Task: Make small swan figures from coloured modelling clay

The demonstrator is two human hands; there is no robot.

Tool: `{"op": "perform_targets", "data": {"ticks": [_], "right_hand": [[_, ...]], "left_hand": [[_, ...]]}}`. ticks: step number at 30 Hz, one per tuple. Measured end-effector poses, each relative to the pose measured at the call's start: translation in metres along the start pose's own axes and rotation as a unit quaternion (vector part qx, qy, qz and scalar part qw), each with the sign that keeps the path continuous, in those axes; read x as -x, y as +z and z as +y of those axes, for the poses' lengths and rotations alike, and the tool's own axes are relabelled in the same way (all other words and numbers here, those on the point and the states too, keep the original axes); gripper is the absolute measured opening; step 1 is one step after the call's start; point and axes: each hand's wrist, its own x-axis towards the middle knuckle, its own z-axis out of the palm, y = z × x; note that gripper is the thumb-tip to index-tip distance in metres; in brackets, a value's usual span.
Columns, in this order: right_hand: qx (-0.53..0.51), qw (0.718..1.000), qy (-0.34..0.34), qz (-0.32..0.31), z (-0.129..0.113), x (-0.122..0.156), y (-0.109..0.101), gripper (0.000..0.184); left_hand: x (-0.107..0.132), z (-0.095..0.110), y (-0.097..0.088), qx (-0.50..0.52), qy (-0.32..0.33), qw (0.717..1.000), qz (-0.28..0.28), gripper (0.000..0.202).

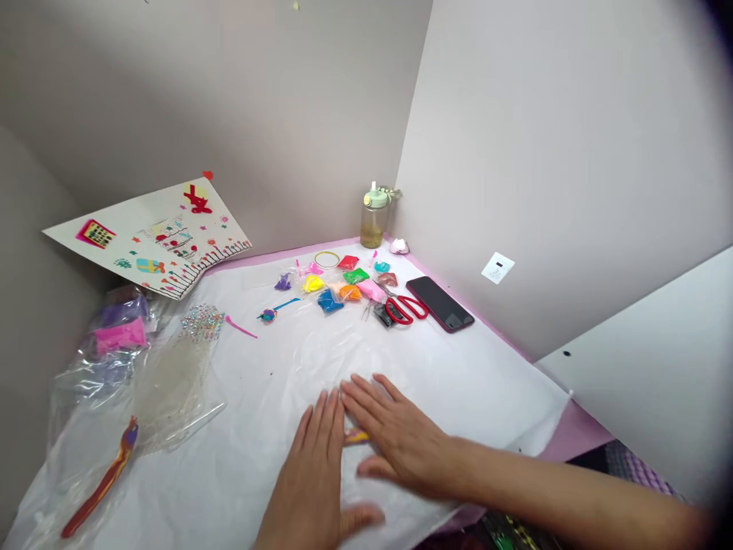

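Note:
Both hands lie flat, side by side, near the front of the white sheet (pixel 252 397). Under and between them a piece of multicoloured clay (pixel 356 436) shows as a short yellow and dark strip; the rest of it is covered. My left hand (pixel 318 458) is open, fingers pointing away and thumb out to the right. My right hand (pixel 395 435) is open too, fingers stretched to the upper left, its fingertips touching the left hand's. At the lower left lies a long twisted roll of clay (pixel 106 485) in red, yellow and purple.
Several small bags of coloured clay (pixel 329 300) lie farther back, near red-handled scissors (pixel 408 309) and a black phone (pixel 440 303). A water bottle (pixel 373 221) stands in the corner. Left are plastic bags (pixel 172 389), a pink tool (pixel 240 327) and a decorated card (pixel 166 237).

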Motion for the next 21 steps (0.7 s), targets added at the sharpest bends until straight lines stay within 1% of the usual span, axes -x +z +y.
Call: {"op": "perform_targets", "data": {"ticks": [1,2,3,4,5,6,7,8,9,10,11,12,13,14,15,16,17,18,19,21], "right_hand": [[-0.017,1.000,-0.008,-0.008,-0.011,0.016,0.001,0.090],[-0.038,0.999,-0.017,-0.016,-0.020,0.028,0.002,0.091],[-0.056,0.998,-0.022,-0.021,-0.026,0.037,0.001,0.091],[-0.070,0.997,-0.024,-0.026,-0.030,0.040,0.001,0.088],[-0.077,0.996,-0.022,-0.030,-0.030,0.039,0.001,0.086],[-0.074,0.997,-0.016,-0.029,-0.026,0.032,0.001,0.084],[-0.064,0.998,-0.005,-0.024,-0.020,0.021,0.002,0.081],[-0.047,0.999,0.008,-0.011,-0.011,0.006,0.003,0.081],[-0.029,0.999,0.019,0.004,0.001,-0.011,0.003,0.080],[-0.008,0.999,0.027,0.022,0.013,-0.029,0.002,0.078],[0.014,0.999,0.032,0.041,0.027,-0.047,0.000,0.074],[0.036,0.997,0.037,0.055,0.040,-0.063,-0.003,0.069],[0.057,0.994,0.048,0.073,0.051,-0.077,-0.007,0.063],[0.075,0.991,0.059,0.090,0.060,-0.088,-0.010,0.060],[0.088,0.989,0.066,0.100,0.067,-0.095,-0.014,0.058],[0.095,0.987,0.069,0.107,0.070,-0.098,-0.016,0.057],[0.095,0.988,0.066,0.107,0.069,-0.097,-0.016,0.058],[0.088,0.989,0.058,0.101,0.065,-0.092,-0.015,0.060],[0.073,0.992,0.046,0.090,0.057,-0.084,-0.013,0.064],[0.028,0.998,0.021,0.060,0.035,-0.057,-0.006,0.076]], "left_hand": [[0.021,0.011,0.002,-0.026,0.041,0.997,0.056,0.092],[0.039,0.020,0.003,-0.058,0.036,0.993,0.091,0.079],[0.051,0.027,0.004,-0.070,0.029,0.992,0.104,0.074],[0.057,0.030,0.004,-0.072,0.020,0.991,0.109,0.072],[0.056,0.030,0.003,-0.061,0.012,0.993,0.103,0.073],[0.049,0.026,0.002,-0.041,0.010,0.995,0.087,0.079],[0.036,0.019,0.001,-0.010,0.011,0.997,0.071,0.088],[0.018,0.009,0.000,0.021,-0.004,0.999,0.049,0.098],[-0.003,-0.003,-0.001,0.043,-0.035,0.998,0.023,0.103],[-0.026,-0.016,0.000,0.062,-0.074,0.995,-0.016,0.100],[-0.049,-0.029,0.000,0.063,-0.097,0.993,-0.026,0.092],[-0.071,-0.042,0.002,0.062,-0.112,0.991,-0.029,0.087],[-0.089,-0.054,0.004,0.061,-0.127,0.990,-0.029,0.087],[-0.103,-0.063,0.006,0.060,-0.139,0.988,-0.029,0.087],[-0.112,-0.070,0.008,0.059,-0.146,0.987,-0.027,0.086],[-0.116,-0.073,0.009,0.060,-0.148,0.987,-0.027,0.086],[-0.114,-0.072,0.010,0.061,-0.145,0.987,-0.027,0.087],[-0.107,-0.068,0.010,0.063,-0.137,0.988,-0.028,0.088],[-0.095,-0.061,0.009,0.066,-0.126,0.989,-0.031,0.090],[-0.062,-0.040,0.005,0.070,-0.097,0.992,-0.033,0.096]]}}
